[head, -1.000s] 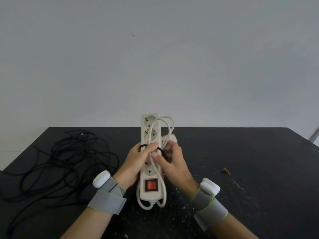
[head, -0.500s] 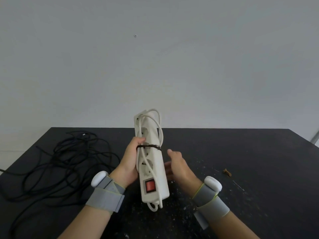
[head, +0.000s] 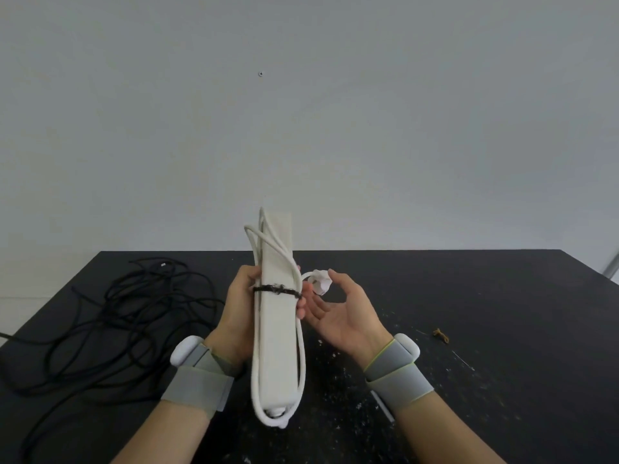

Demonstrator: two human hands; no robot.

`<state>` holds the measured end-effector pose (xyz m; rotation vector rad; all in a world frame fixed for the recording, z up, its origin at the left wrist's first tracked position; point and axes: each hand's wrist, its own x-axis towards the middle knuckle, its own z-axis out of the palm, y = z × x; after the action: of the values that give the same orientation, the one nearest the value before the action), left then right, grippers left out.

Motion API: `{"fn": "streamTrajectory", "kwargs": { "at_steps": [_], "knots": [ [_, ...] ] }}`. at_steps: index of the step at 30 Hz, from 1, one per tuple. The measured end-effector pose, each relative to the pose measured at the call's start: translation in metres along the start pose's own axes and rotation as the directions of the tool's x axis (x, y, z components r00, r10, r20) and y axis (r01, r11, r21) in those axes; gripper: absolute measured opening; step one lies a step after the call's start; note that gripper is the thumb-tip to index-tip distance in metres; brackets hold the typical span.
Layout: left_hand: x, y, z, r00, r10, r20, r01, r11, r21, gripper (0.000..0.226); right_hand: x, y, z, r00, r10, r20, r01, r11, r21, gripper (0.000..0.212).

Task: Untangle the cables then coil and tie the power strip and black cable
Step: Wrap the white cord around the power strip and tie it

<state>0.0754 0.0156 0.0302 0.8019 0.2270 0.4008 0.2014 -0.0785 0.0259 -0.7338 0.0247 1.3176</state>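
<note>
My left hand [head: 238,313] grips the white power strip [head: 276,336] upright above the table, its plain back turned to me. Its white cord [head: 299,356] runs in long loops along the strip, and a black tie [head: 277,291] binds them round the middle. The white plug [head: 320,283] sticks out to the right of the strip. My right hand [head: 341,314] is just right of the strip, palm up with relaxed fingers, fingertips next to the cord and plug, holding nothing. The black cable [head: 110,326] lies in a loose tangle on the left of the table.
The black table [head: 469,313] bears white specks near its front middle. A small brown tie [head: 440,334] lies to the right of my right hand. A grey wall rises behind the table's far edge.
My right hand let go of the tie and opened beside the strip. My left hand turned the strip round, so its back faces me instead of the sockets and red switch.
</note>
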Motion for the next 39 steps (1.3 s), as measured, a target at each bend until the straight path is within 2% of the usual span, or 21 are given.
{"fn": "streamTrajectory", "kwargs": {
  "at_steps": [4,7,12,15,18,21,25,28,30,32,34,36,37,39],
  "knots": [
    [-0.002,0.006,-0.003,0.991,-0.011,0.135,0.011,1.0,0.005,0.064,0.0,0.001,-0.005,0.999,0.034,0.002,-0.034,0.995,-0.09,0.047],
    [-0.002,0.009,-0.003,0.99,0.001,0.143,-0.003,1.0,0.017,0.07,-0.002,0.0,0.0,0.998,-0.055,0.008,0.056,0.995,-0.088,0.04],
    [-0.001,0.006,-0.003,0.999,0.009,-0.031,-0.008,0.999,0.046,0.055,-0.011,-0.009,0.007,0.978,-0.185,0.092,0.184,0.983,0.018,0.015],
    [0.003,-0.001,0.0,0.989,0.005,-0.151,0.014,0.992,0.125,0.053,-0.014,-0.011,0.007,0.958,-0.269,0.095,0.278,0.957,-0.088,0.011],
    [0.004,-0.003,-0.001,0.971,0.011,-0.24,0.037,0.98,0.193,0.051,-0.018,-0.009,0.009,0.912,-0.39,0.124,0.409,0.886,-0.218,0.017],
    [0.005,-0.003,-0.004,0.957,0.003,-0.29,0.045,0.986,0.16,0.051,-0.025,-0.008,0.014,0.85,-0.498,0.17,0.526,0.799,-0.291,0.016],
    [0.009,-0.002,-0.003,0.94,0.047,-0.337,-0.004,0.992,0.129,0.047,-0.033,-0.002,0.02,0.789,-0.552,0.271,0.614,0.717,-0.33,0.031],
    [0.009,0.002,-0.004,0.896,0.1,-0.432,-0.021,0.983,0.182,0.044,-0.034,0.002,0.021,0.786,-0.551,0.282,0.619,0.697,-0.362,0.046],
    [0.007,0.006,-0.004,0.876,0.112,-0.469,-0.008,0.976,0.218,0.046,-0.035,0.003,0.02,0.799,-0.535,0.273,0.597,0.659,-0.457,0.042],
    [0.006,0.007,-0.004,0.866,0.131,-0.483,-0.008,0.969,0.249,0.047,-0.035,0.002,0.021,0.822,-0.509,0.256,0.542,0.559,-0.628,0.034],
    [0.006,0.006,-0.002,0.862,0.15,-0.484,-0.019,0.964,0.264,0.042,-0.036,0.0,0.02,0.836,-0.498,0.231,0.456,0.394,-0.798,0.027],
    [0.004,0.006,-0.001,0.868,0.142,-0.477,-0.016,0.966,0.258,0.035,-0.037,-0.003,0.018,0.844,-0.486,0.225,0.383,0.254,-0.888,0.023],
    [0.004,0.007,0.0,0.869,0.141,-0.474,-0.016,0.966,0.259,0.034,-0.038,-0.004,0.017,0.857,-0.461,0.23,0.365,0.228,-0.903,0.023],
    [0.003,0.008,-0.001,0.858,0.152,-0.49,-0.014,0.961,0.275,0.047,-0.038,-0.007,0.014,0.885,-0.392,0.252,0.368,0.255,-0.894,0.029]
  ]
}}
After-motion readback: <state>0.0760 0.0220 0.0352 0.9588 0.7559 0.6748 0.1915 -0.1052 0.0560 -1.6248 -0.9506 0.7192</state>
